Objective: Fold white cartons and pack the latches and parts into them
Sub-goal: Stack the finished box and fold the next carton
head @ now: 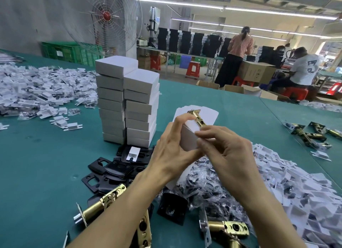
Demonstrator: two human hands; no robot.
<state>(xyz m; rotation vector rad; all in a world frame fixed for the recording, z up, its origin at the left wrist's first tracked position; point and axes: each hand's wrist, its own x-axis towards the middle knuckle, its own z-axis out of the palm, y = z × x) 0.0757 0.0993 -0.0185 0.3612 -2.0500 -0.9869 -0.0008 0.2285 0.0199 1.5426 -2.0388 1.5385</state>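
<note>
My left hand (171,147) grips a white carton (188,136) from the left, above the green table (46,164). A brass latch (197,118) sticks up out of the carton's open top. My right hand (225,147) pinches the carton's right edge, just below the latch. Behind the carton lies a stack of flat white carton blanks (209,116). More brass latches (103,201) lie near my left forearm and at the bottom middle (225,227). Black metal plates (114,171) sit under my left wrist.
Two stacks of closed white cartons (127,103) stand left of my hands. White plastic inserts are heaped at the far left (37,92) and at the right (296,183). Bagged screws (203,184) lie below my hands. Loose latches (311,134) lie far right. A fan (107,18) and people stand beyond.
</note>
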